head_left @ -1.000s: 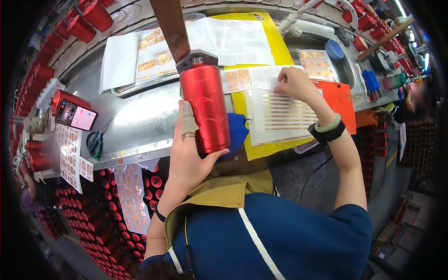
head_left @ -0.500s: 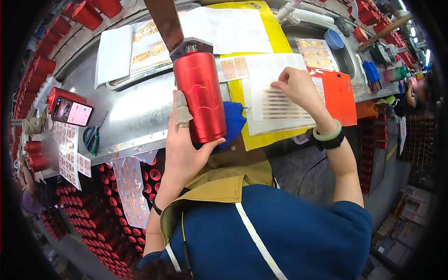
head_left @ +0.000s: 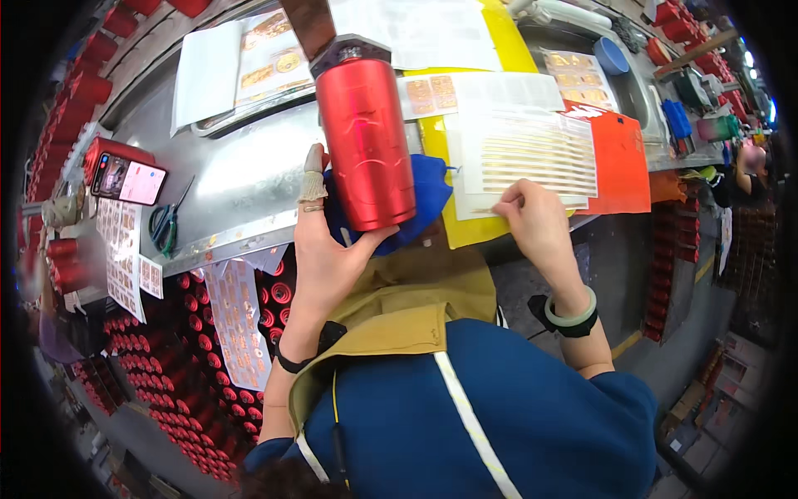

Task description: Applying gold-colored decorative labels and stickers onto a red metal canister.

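A shiny red metal canister (head_left: 366, 141) with embossed curved outlines hangs base toward me from a dark holder (head_left: 349, 51). My left hand (head_left: 324, 266) grips its lower end, the thumb at the base; some fingers are hidden behind it. A knitted cover (head_left: 312, 186) wraps the index finger, which points up along the left side. My right hand (head_left: 539, 223) is closed in a pinch at the near edge of a sheet of thin gold strips (head_left: 532, 158). What looks like one thin gold strip pokes out from its fingertips. Behind the canister lies a blue cloth (head_left: 432, 193).
Yellow (head_left: 465, 229) and orange-red (head_left: 622, 166) sheets lie under the strips. On the metal table at left are scissors (head_left: 166, 223), a phone (head_left: 129, 179) and gold-printed sheets (head_left: 120, 249). Several red canisters (head_left: 170, 395) stand below. A blue bowl (head_left: 611, 55) sits far right.
My right hand has come down from over the middle of the strip sheet to its near edge. My left hand stays at the canister's base. The whole view has shifted slightly.
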Available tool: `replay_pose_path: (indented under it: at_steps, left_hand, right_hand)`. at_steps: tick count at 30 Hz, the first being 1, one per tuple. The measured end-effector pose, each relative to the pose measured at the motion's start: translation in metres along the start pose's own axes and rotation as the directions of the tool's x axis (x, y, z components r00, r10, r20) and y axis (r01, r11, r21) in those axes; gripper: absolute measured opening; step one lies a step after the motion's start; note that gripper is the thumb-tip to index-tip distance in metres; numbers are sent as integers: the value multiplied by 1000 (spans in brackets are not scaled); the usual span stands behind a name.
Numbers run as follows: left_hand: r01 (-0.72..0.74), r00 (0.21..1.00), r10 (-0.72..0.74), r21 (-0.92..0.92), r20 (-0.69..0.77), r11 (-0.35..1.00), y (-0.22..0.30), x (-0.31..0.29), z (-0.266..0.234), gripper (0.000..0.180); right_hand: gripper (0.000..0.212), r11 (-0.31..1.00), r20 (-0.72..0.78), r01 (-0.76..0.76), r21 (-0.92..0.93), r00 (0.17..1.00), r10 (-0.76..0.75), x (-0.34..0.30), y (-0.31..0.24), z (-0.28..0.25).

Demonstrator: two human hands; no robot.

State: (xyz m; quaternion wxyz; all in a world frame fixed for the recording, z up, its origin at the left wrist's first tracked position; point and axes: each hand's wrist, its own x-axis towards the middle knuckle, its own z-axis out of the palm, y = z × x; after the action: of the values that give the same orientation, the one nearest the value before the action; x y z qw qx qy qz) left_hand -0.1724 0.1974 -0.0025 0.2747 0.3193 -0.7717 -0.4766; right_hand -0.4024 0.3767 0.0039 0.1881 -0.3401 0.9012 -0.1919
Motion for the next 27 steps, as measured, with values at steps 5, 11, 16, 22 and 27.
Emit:
replay_pose_path:
  at_steps: [5, 11, 16, 22, 27]
  left_hand:
    - [-67, 994, 74, 85, -76, 994, -7, -10, -2, 102]
    - [-159, 977, 174, 118, -126, 980, 1, -7, 1, 81]
    - [-142, 973, 155, 90, -169, 986, 5, -3, 6, 82]
    - [-98, 986, 110, 98, -127, 990, -3, -6, 8, 82]
    - [-145, 982, 163, 173, -92, 974, 1, -6, 5, 84]
  right_hand:
    - [14, 998, 18, 39, 40, 999, -40, -4, 0, -2]
    - [8, 952, -43, 269, -147, 960, -278, -20, 6, -12]
    - [4, 918, -66, 354, -179, 927, -370, -27, -21, -27]
    - [8, 913, 54, 315, 259, 939, -339, -32, -61, -29]
    - [12, 828, 80, 330, 454, 910, -407, -30, -92, -26]
